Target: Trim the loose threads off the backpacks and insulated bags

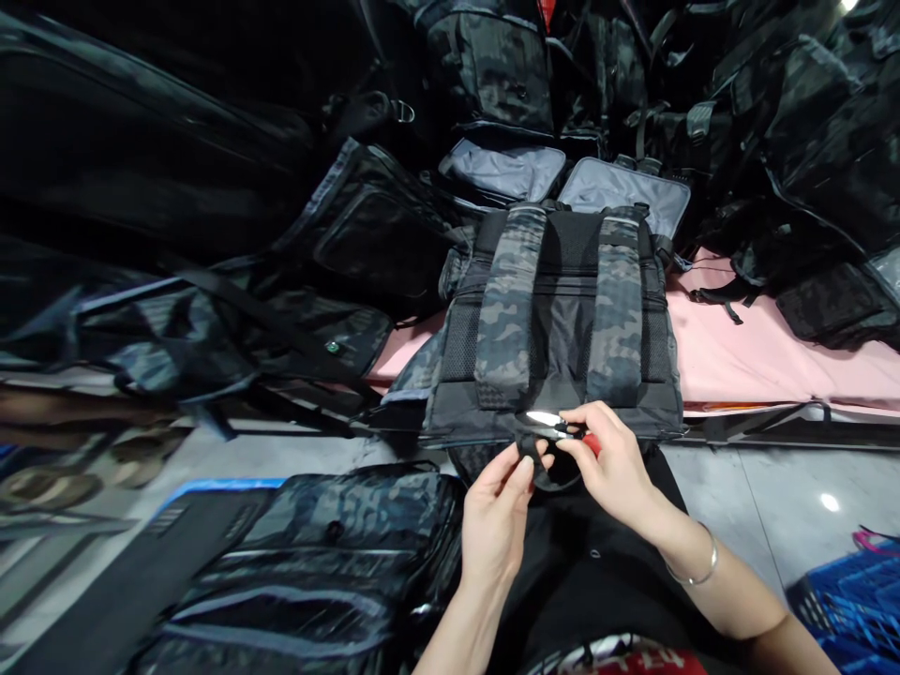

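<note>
A camouflage backpack (562, 309) lies in front of me with its padded shoulder straps facing up. At its near edge, my left hand (502, 506) pinches a short piece of black webbing strap (529, 450). My right hand (608, 459) is closed on small metal thread snips with a red handle (592, 442). The blades of the snips (545, 422) point left, just above the webbing in my left fingers. Whether they touch it, I cannot tell. Part of the handle is hidden by my right fingers.
Camouflage bags (492, 70) are piled behind and to both sides. Pink cloth (738, 347) covers the table beneath the backpack. Another camouflage bag (352, 511) rests at lower left near a black board (175, 562). A blue basket (854, 591) stands on the floor at lower right.
</note>
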A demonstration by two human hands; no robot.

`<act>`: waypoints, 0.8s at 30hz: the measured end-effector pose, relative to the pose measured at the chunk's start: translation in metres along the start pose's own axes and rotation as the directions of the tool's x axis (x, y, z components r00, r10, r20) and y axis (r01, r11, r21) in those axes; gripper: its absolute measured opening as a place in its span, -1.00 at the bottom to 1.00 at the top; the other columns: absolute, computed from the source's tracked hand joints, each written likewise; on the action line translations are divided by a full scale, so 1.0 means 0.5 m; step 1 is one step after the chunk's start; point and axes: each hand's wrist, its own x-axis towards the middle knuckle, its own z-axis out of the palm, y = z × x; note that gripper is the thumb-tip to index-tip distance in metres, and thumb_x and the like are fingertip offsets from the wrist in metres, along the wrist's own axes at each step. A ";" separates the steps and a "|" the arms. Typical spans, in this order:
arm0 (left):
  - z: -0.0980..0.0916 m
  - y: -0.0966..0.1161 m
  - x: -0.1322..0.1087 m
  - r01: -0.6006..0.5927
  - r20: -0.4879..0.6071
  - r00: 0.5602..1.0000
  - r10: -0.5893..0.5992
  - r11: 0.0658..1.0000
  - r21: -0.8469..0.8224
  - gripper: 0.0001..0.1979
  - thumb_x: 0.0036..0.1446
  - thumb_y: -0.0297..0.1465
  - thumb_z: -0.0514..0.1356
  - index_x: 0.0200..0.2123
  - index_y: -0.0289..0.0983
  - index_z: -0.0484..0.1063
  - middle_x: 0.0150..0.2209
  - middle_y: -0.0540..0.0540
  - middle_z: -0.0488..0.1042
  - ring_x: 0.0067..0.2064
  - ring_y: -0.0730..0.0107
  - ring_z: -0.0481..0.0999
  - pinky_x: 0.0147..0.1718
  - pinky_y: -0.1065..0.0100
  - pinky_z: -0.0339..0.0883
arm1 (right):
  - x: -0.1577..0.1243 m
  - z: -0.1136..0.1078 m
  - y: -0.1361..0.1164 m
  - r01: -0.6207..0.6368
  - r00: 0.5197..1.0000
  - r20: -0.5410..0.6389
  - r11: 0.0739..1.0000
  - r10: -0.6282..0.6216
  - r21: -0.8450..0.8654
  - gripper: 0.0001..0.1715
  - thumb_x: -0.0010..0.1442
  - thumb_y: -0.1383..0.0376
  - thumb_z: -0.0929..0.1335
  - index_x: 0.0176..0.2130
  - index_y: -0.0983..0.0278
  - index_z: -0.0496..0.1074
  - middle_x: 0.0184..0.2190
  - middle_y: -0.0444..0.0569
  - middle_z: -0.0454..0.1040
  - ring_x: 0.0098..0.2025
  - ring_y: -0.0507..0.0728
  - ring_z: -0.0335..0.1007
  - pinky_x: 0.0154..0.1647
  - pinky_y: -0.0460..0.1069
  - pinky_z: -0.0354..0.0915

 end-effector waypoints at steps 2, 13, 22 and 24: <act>0.001 0.003 0.000 -0.018 -0.002 1.000 0.018 1.000 0.011 -0.70 -0.18 -0.37 0.36 -0.28 -0.26 0.55 -0.26 -0.11 0.57 -0.25 0.32 0.52 -0.13 0.28 0.36 | -0.004 -0.012 0.000 0.060 0.996 0.063 0.995 -0.055 -0.078 -0.81 0.19 0.39 0.25 -0.16 0.25 0.36 -0.26 -0.01 0.42 -0.20 0.10 0.38 -0.19 -0.02 0.33; -0.002 -0.004 -0.003 -0.053 -0.011 0.998 0.054 0.997 0.058 -0.67 -0.17 -0.35 0.37 -0.25 -0.25 0.54 -0.27 -0.08 0.56 -0.26 0.35 0.51 -0.16 0.31 0.37 | -0.007 -0.003 0.011 0.129 0.989 0.095 0.977 -0.114 -0.170 -0.78 0.20 0.43 0.22 -0.15 0.26 0.35 -0.25 0.01 0.42 -0.20 0.12 0.38 -0.20 -0.01 0.33; 0.005 -0.004 -0.004 -0.018 -0.005 1.000 0.019 0.999 0.033 -0.67 -0.18 -0.36 0.37 -0.25 -0.28 0.54 -0.22 -0.13 0.56 -0.21 0.29 0.52 -0.16 0.30 0.38 | 0.007 0.013 0.006 -0.005 1.000 -0.008 0.995 0.006 0.100 -0.83 0.17 0.37 0.28 -0.18 0.25 0.36 -0.34 -0.09 0.40 -0.30 0.05 0.38 -0.24 -0.06 0.32; 0.005 0.000 -0.004 -0.007 0.006 1.000 0.007 0.999 0.046 -0.67 -0.17 -0.35 0.36 -0.24 -0.28 0.54 -0.20 -0.14 0.56 -0.22 0.28 0.53 -0.14 0.27 0.38 | 0.007 0.002 0.008 -0.003 1.000 -0.020 0.996 0.005 0.093 -0.83 0.18 0.36 0.28 -0.18 0.25 0.36 -0.34 -0.09 0.40 -0.29 0.05 0.37 -0.23 -0.05 0.32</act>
